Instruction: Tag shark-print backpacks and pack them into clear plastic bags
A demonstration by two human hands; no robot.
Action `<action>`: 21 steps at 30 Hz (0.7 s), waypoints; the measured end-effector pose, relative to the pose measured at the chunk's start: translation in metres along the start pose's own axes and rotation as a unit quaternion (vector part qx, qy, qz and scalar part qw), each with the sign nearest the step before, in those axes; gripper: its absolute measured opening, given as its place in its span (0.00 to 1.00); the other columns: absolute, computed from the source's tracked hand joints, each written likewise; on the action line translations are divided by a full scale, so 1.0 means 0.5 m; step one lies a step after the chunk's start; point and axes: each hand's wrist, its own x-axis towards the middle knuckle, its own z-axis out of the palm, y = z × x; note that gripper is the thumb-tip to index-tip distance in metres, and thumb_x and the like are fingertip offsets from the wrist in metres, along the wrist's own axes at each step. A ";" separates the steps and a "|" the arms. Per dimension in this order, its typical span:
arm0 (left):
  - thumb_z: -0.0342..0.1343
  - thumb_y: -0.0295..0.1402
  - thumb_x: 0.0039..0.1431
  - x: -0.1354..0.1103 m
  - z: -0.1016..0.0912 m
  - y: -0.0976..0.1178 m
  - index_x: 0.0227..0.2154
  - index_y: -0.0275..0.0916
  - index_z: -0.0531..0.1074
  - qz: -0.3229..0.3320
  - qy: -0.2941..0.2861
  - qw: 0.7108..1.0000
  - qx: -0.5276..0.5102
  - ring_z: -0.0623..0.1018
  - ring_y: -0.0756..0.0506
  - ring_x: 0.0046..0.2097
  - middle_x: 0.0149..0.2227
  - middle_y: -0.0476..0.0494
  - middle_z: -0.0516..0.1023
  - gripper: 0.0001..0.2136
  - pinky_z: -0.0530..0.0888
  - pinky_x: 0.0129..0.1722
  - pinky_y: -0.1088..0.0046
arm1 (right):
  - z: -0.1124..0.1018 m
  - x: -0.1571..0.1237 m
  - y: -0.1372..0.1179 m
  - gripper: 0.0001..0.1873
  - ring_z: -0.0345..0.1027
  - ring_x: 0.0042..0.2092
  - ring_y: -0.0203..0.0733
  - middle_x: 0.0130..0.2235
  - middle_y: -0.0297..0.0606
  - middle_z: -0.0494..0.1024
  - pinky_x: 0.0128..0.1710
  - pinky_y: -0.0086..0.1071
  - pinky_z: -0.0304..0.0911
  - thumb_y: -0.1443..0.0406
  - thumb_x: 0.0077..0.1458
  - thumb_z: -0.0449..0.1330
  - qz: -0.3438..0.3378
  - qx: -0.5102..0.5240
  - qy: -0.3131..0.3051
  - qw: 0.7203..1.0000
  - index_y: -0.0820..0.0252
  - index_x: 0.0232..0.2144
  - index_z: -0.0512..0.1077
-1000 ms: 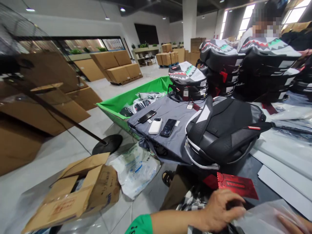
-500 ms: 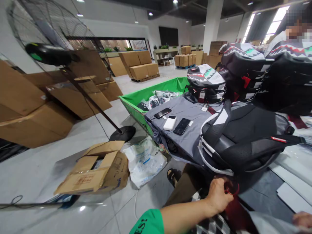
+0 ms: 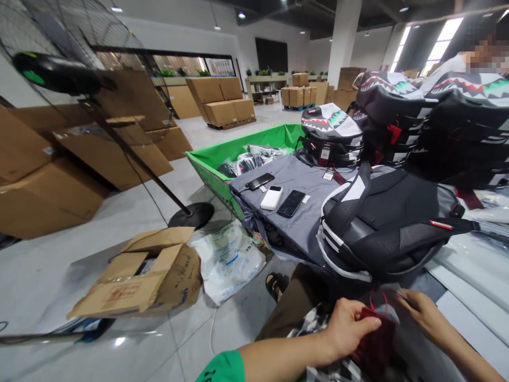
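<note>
Left hand [image 3: 350,328]: curled shut around the red tag [image 3: 374,337], and it's gripping firmly!
Right hand [image 3: 426,313]: fingers bent in right by the thin red cord [image 3: 385,303]; can't call the grip from here.
Tag: held low, just in front of the black backpack [image 3: 382,228].
Nearby: white power bank [image 3: 271,198] lying on grey cloth [image 3: 254,212].

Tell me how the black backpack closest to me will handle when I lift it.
The black backpack will probably feel light for its bulk, as it looks like padded fabric, though its contents are hidden. Its rounded padded shell should hold its shape fairly stiffly. The long strap sticking out sideways will likely flop and swing.
</note>
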 end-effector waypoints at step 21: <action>0.78 0.42 0.31 0.050 0.032 -0.012 0.41 0.35 0.73 -0.097 0.140 0.922 -0.347 0.79 0.34 0.48 0.43 0.35 0.82 0.33 0.71 0.53 0.54 | 0.051 -0.010 -0.036 0.19 0.66 0.24 0.42 0.20 0.36 0.75 0.24 0.32 0.61 0.49 0.35 0.65 0.033 0.032 0.048 0.998 0.60 0.19 0.75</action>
